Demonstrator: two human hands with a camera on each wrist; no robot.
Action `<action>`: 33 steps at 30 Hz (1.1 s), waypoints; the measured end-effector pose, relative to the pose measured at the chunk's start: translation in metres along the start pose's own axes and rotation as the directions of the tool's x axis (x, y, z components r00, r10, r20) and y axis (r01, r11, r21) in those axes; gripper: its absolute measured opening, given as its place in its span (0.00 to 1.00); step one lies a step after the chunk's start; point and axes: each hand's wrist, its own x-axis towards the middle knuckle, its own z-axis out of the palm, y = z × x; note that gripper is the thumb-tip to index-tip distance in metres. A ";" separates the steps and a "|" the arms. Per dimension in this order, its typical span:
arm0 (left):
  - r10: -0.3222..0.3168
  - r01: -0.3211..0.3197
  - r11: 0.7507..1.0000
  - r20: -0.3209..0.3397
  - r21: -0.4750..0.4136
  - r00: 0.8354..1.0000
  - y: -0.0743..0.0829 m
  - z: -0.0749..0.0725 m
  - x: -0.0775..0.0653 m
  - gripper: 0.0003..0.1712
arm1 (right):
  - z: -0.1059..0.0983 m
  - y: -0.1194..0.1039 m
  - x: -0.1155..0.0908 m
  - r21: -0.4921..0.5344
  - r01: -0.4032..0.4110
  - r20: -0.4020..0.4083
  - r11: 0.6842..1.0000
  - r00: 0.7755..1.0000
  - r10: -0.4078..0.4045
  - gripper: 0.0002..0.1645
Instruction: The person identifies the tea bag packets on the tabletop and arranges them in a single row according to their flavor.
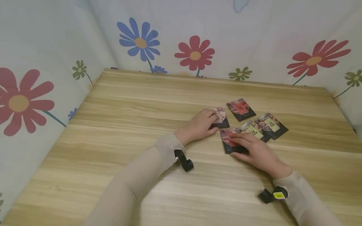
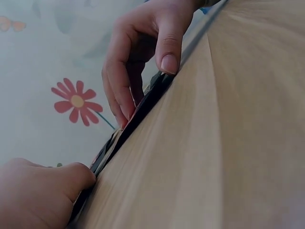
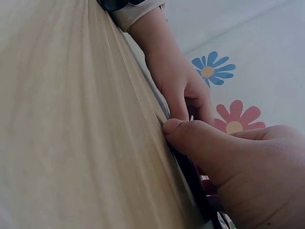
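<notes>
Five flat, dark square packets with food pictures lie at the table's right-middle. My left hand (image 1: 198,125) rests its fingers on a packet with a pale pink label (image 1: 223,116), the thumb stretched along its near side. On a red-labelled packet (image 1: 225,140), my right hand (image 1: 260,153) lays its fingers across the top, the thumb by the near edge. That packet is partly hidden by the hand. From the left wrist view, the right hand (image 2: 143,47) has loosely bent fingers touching the packet from above. Close by in the right wrist view, the left hand (image 3: 171,76) points downward.
Another red-labelled packet (image 1: 241,109) lies behind. Two yellow-labelled packets, one partly covered (image 1: 255,130) and one farther right (image 1: 272,125), overlap beside the right hand. The wooden table (image 1: 127,103) meets a flower-print curtain (image 1: 169,18) at its back and left.
</notes>
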 end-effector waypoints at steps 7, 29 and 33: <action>0.024 -0.025 0.999 -0.017 -0.039 1.000 -0.008 -0.002 -0.009 0.25 | 0.000 0.000 0.000 -0.007 -0.012 0.005 1.000 1.000 0.012 0.27; 0.072 -0.073 0.996 -0.018 -0.058 0.997 -0.024 -0.010 -0.053 0.26 | 0.002 0.000 -0.001 -0.006 -0.008 -0.013 1.000 1.000 0.008 0.29; 0.084 -0.084 0.995 -0.010 -0.059 0.996 -0.026 -0.013 -0.060 0.25 | 0.002 -0.001 -0.001 -0.008 -0.008 -0.025 1.000 1.000 0.008 0.29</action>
